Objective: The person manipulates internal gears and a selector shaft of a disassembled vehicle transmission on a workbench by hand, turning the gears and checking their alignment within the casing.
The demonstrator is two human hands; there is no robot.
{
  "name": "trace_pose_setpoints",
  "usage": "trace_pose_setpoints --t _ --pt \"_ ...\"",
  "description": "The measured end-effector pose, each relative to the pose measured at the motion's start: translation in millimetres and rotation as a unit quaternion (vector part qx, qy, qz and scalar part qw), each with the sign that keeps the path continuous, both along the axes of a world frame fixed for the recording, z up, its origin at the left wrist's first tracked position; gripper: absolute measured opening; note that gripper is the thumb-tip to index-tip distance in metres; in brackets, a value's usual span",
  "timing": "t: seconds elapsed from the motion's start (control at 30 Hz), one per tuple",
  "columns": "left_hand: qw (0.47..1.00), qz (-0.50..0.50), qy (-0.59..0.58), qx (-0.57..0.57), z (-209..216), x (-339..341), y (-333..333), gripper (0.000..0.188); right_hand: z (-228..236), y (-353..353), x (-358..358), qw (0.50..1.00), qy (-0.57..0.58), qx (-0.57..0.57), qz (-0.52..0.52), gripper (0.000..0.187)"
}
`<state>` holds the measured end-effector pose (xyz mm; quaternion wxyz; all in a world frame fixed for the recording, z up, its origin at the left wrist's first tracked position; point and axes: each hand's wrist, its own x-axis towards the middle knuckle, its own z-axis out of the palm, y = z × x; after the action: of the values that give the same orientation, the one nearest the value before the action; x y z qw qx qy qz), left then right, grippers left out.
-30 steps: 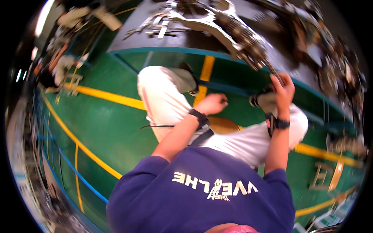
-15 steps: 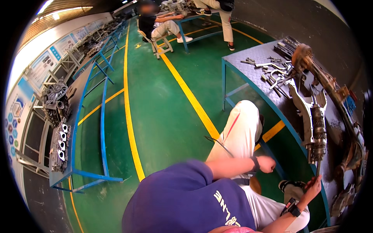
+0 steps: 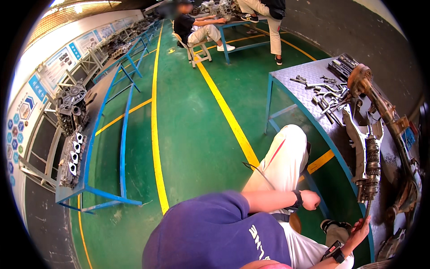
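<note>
My right hand (image 3: 362,227) has its fingers closed around the thin lower end of a gear shaft (image 3: 372,168) at the edge of the bench. The stacked gears of this shaft lie in or against an open, pale metal gearbox housing (image 3: 354,145). My left hand (image 3: 310,200) is curled into a fist over my lap, away from the bench. Whatever may be inside that fist is hidden. Both wrists carry dark bands.
The blue-framed metal bench (image 3: 300,85) at right holds loose rods and forks (image 3: 329,96) and a long rusty axle housing (image 3: 380,101). A second bench (image 3: 96,130) at left bears engine parts (image 3: 71,107). Farther off, one person sits on a chair (image 3: 201,51) and another stands.
The whole view has shifted slightly, so the benches sit lower and farther right. My right hand remains at the shaft's end, and my left fist stays over my lap.
</note>
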<state>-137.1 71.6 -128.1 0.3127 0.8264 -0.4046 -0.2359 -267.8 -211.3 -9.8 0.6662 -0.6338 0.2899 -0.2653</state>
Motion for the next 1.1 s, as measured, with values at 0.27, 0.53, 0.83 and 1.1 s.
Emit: trace_pose_setpoints --t 0.27,0.53,0.83,1.1 --pt "0.996 -0.081 -0.027 -0.019 22.1 2.6 -13.7 0.027 2.3 5.7 -20.0 0.967 -0.033 -0.244 -0.07 0.029" --pt "1.0 -0.021 0.016 0.012 24.5 24.1 24.9 0.033 19.2 21.9 28.0 0.999 -0.004 -0.005 0.036 0.06" --pt "0.997 -0.077 0.016 -0.004 17.3 5.8 0.1 0.032 9.5 27.6 -8.9 0.973 -0.111 -0.198 -0.044 0.021" --pt "0.997 -0.062 0.031 0.016 16.9 5.2 2.1 0.033 11.0 12.6 -12.1 0.999 -0.04 0.03 0.003 0.039"
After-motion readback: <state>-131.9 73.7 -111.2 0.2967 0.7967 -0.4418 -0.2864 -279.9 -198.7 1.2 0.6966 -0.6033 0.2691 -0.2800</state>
